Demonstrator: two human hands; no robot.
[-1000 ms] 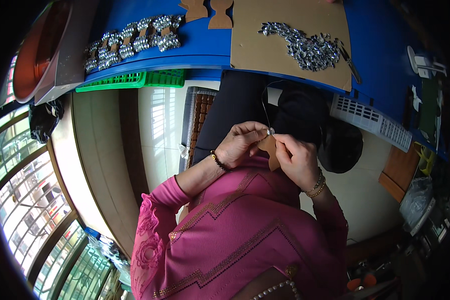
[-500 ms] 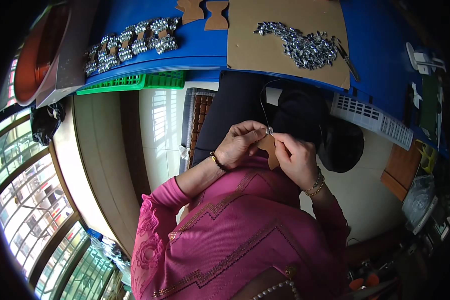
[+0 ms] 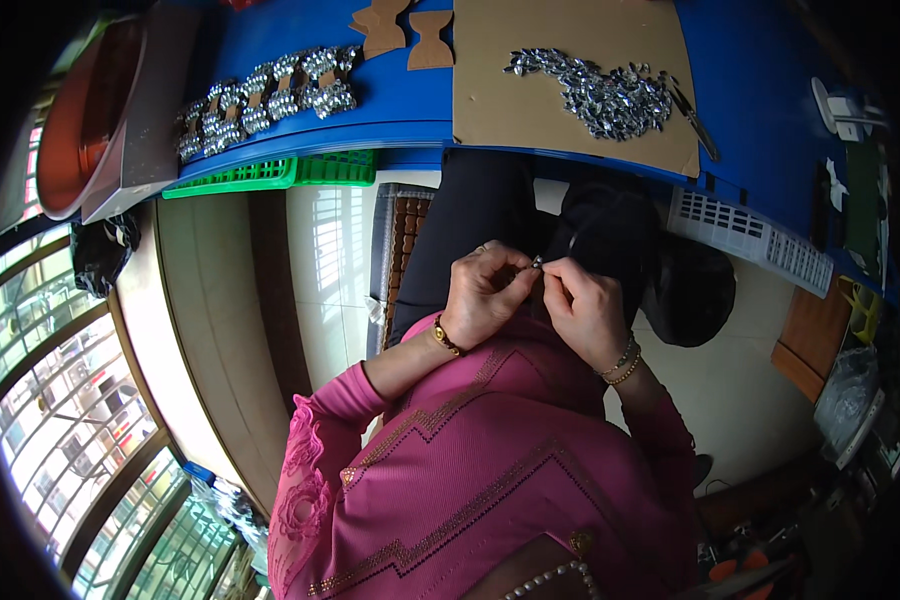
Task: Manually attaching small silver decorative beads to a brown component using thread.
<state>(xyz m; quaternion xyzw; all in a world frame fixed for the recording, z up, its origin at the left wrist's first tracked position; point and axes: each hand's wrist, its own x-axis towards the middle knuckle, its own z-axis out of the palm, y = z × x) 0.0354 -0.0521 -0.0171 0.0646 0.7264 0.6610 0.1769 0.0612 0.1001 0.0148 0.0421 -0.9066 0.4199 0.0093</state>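
Note:
My left hand [image 3: 482, 297] is closed, with thumb and forefinger pinched together above my lap. Its fingertips meet those of my right hand [image 3: 587, 312], also closed in a pinch. A small silver rhinestone [image 3: 537, 262] shows between both sets of fingertips. The brown card seen earlier below the fingers cannot be made out now. On the tan board [image 3: 510, 115] ahead lies a heap of loose silver rhinestones [image 3: 615, 100]. Black tweezers [image 3: 695, 120] rest at the heap's right side.
Several brown cards wound with silver rhinestones [image 3: 280, 85] lie on the blue table [image 3: 400, 105] at left. Bare brown cards [image 3: 431, 40] lie beyond them. Below the table edge are a green basket [image 3: 270, 174] and a white basket [image 3: 750, 240]. A red basin [image 3: 80, 120] stands far left.
The brown card between my hands has gone from sight, and the thin thread rising from my fingers no longer shows. My fingertips stay together. The view has shifted slightly.

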